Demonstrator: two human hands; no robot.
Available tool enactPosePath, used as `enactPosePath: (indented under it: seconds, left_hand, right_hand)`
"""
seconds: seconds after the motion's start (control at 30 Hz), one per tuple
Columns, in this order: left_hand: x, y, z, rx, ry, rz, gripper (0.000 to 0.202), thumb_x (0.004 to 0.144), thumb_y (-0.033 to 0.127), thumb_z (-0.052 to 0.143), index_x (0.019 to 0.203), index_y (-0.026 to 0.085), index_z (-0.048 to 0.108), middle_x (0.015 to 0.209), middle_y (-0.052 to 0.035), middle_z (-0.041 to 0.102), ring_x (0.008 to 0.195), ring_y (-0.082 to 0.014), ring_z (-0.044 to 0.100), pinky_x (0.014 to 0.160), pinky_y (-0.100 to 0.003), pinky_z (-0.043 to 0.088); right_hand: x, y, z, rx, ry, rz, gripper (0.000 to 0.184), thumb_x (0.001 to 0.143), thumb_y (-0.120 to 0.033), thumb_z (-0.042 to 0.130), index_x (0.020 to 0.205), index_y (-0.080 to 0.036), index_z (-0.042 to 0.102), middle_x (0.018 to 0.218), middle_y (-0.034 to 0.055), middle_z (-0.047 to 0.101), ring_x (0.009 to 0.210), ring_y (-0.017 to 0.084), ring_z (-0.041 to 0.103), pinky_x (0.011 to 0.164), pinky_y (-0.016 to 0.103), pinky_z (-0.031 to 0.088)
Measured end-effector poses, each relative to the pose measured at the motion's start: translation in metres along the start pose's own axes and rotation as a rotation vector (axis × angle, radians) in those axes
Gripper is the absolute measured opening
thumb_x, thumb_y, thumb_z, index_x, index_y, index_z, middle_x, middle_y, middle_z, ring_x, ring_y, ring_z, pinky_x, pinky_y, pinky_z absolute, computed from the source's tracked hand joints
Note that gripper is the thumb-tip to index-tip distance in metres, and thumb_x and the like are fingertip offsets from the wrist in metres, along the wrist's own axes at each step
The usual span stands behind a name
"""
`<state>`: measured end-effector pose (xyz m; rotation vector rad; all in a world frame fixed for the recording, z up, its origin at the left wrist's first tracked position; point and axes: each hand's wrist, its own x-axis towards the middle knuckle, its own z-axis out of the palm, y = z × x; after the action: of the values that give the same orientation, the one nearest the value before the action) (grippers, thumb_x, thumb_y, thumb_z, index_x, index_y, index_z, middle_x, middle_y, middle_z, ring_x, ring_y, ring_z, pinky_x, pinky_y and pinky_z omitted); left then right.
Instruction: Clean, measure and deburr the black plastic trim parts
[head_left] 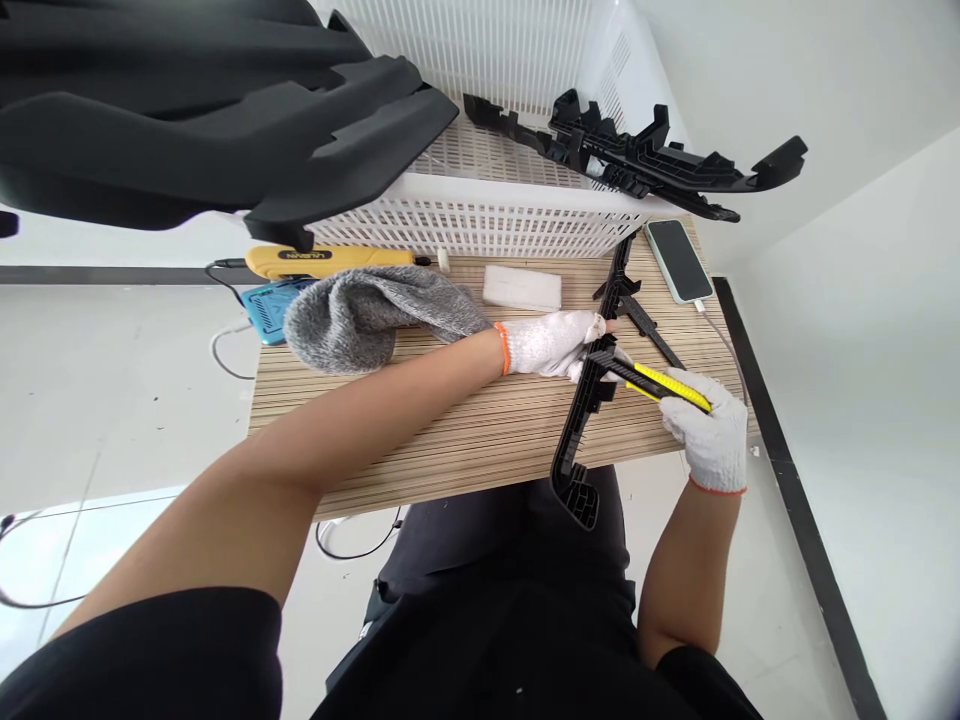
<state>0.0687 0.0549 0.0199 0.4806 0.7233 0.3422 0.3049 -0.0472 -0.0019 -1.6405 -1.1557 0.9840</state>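
My left hand (555, 343), in a white knit glove with an orange cuff, is closed around the middle of a long black plastic trim part (579, 420). The part slants over the table, its curved lower end reaching past the front edge above my lap. In my gloved right hand (705, 425) is a yellow-and-black utility knife (664, 385), gripped by its handle. The knife's front end meets the trim part just below my left fingers; its blade is too small to make out. A black caliper-like tool (651, 330) lies on the table behind the knife.
Behind the table stands a white slotted basket (517, 215) with black plastic parts (637, 155) inside and overhanging its right rim. Large black panels (225, 150) jut in at left. A grey cloth (360, 315), yellow tool (330, 262), white block (523, 288) and charging phone (679, 260) lie on the wood-grain table (450, 440).
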Motion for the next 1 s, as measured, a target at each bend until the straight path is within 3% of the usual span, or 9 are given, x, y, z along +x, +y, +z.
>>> enactPosePath:
  seconds: [0.1,0.2,0.3,0.47,0.53,0.7,0.87,1.0]
  left_hand:
    - [0.003,0.000,-0.002,0.046,0.019,0.009,0.009,0.092,0.015,0.047,0.083,0.017,0.048,0.061,-0.0044,0.063,0.056,-0.0170,0.071,0.039,-0.013,0.044]
    - [0.005,0.000,-0.004,0.079,-0.017,-0.010,0.005,0.084,0.016,0.051,0.080,0.017,0.047,0.067,-0.0079,0.067,0.050,-0.0154,0.066,0.035,-0.016,0.044]
    - [0.009,0.000,-0.008,0.074,-0.025,-0.002,0.008,0.075,0.014,0.051,0.077,0.019,0.044,0.077,-0.0098,0.072,0.053,-0.0169,0.067,0.032,-0.018,0.040]
    - [0.013,-0.002,-0.014,0.035,-0.089,-0.039,0.021,0.061,0.013,0.051,0.081,0.019,0.045,0.088,-0.0123,0.073,0.073,-0.0227,0.077,0.035,-0.017,0.039]
    - [0.010,-0.001,-0.013,0.028,-0.081,-0.026,0.020,0.067,0.013,0.053,0.086,0.018,0.048,0.087,-0.0117,0.073,0.075,-0.0230,0.078,0.039,-0.018,0.045]
    - [-0.003,0.002,-0.001,0.029,0.011,0.021,0.005,0.098,0.020,0.045,0.099,0.017,0.049,0.076,-0.0060,0.069,0.065,-0.0189,0.076,0.044,-0.018,0.049]
    - [-0.005,0.001,0.000,0.128,0.078,0.058,0.033,0.108,0.046,0.040,0.111,0.016,0.052,0.074,-0.0050,0.069,0.059,-0.0161,0.071,0.045,-0.017,0.048]
    - [-0.003,-0.004,-0.007,0.256,-0.007,0.155,0.051,0.105,0.060,0.040,0.120,0.014,0.056,0.074,-0.0077,0.071,0.062,-0.0200,0.073,0.050,-0.020,0.052]
  right_hand:
    - [-0.001,0.001,0.002,-0.001,0.069,-0.021,0.045,0.069,-0.029,0.086,0.112,-0.020,0.079,0.070,-0.0022,0.066,0.051,0.010,0.053,0.044,0.024,0.044]
    - [-0.001,0.003,-0.002,-0.019,-0.027,-0.027,0.044,0.065,-0.026,0.087,0.108,-0.020,0.080,0.072,-0.0021,0.067,0.049,0.010,0.053,0.044,0.025,0.044]
    - [0.001,0.004,-0.009,-0.034,-0.092,-0.014,0.044,0.063,-0.027,0.088,0.107,-0.021,0.081,0.071,-0.0022,0.068,0.047,0.010,0.053,0.042,0.025,0.044]
    - [0.002,0.007,-0.015,-0.090,-0.128,-0.046,0.044,0.062,-0.029,0.090,0.105,-0.022,0.082,0.079,0.0011,0.072,0.051,0.011,0.055,0.044,0.026,0.047]
    - [0.003,0.008,-0.016,-0.098,-0.144,-0.049,0.044,0.063,-0.030,0.090,0.106,-0.022,0.082,0.083,0.0025,0.074,0.052,0.012,0.056,0.045,0.027,0.047]
    - [0.002,0.007,-0.015,-0.089,-0.124,-0.055,0.042,0.064,-0.028,0.089,0.106,-0.022,0.082,0.080,0.0017,0.072,0.050,0.011,0.054,0.043,0.026,0.046]
    - [-0.001,0.003,-0.007,-0.045,-0.076,-0.041,0.042,0.064,-0.025,0.088,0.105,-0.020,0.082,0.065,-0.0031,0.065,0.046,0.010,0.052,0.042,0.025,0.043]
    - [-0.003,0.005,0.000,-0.013,0.045,-0.084,0.042,0.068,-0.027,0.086,0.109,-0.020,0.080,0.079,0.0000,0.070,0.051,0.010,0.055,0.043,0.025,0.044]
